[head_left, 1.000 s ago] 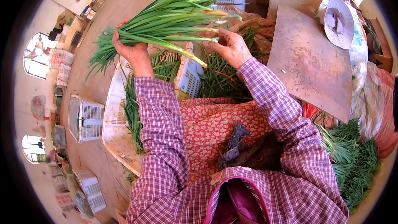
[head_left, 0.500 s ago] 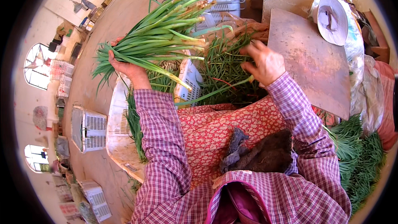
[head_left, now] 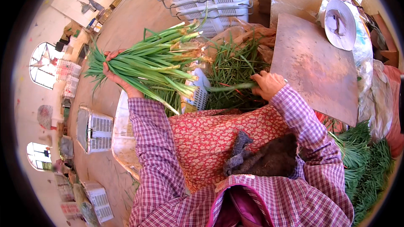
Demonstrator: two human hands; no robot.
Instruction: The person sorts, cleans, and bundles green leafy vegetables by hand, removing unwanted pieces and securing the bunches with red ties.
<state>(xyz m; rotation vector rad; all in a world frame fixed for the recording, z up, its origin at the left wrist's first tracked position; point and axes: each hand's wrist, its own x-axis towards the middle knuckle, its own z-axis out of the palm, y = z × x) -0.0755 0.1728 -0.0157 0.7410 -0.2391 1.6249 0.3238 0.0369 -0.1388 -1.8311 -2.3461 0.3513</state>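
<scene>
My left hand (head_left: 120, 80) is closed round the leafy end of a thick bunch of spring onions (head_left: 155, 61), held up over a white crate (head_left: 122, 132). Their pale stem ends, some with brown dry skins, fan out to the right. My right hand (head_left: 269, 85) is lower, over a heap of loose green leaves (head_left: 237, 59), its fingers pinched on one long green leaf (head_left: 229, 87) that trails left, a little blurred. Between the bunch and the heap shows a white slotted crate wall (head_left: 200, 88). A red flowered apron (head_left: 227, 138) covers my lap.
A flat brown board (head_left: 313, 69) lies to the right, with a pale hat (head_left: 339, 24) at its far corner. More green bundles (head_left: 366, 168) lie at lower right. Stacked white crates (head_left: 210, 0) stand ahead; another crate (head_left: 96, 130) is on the floor at left.
My left hand has moved left and slightly down with the bunch, which has tilted flatter. The right hand has dropped lower, and the leaf in it has swung up to nearly level.
</scene>
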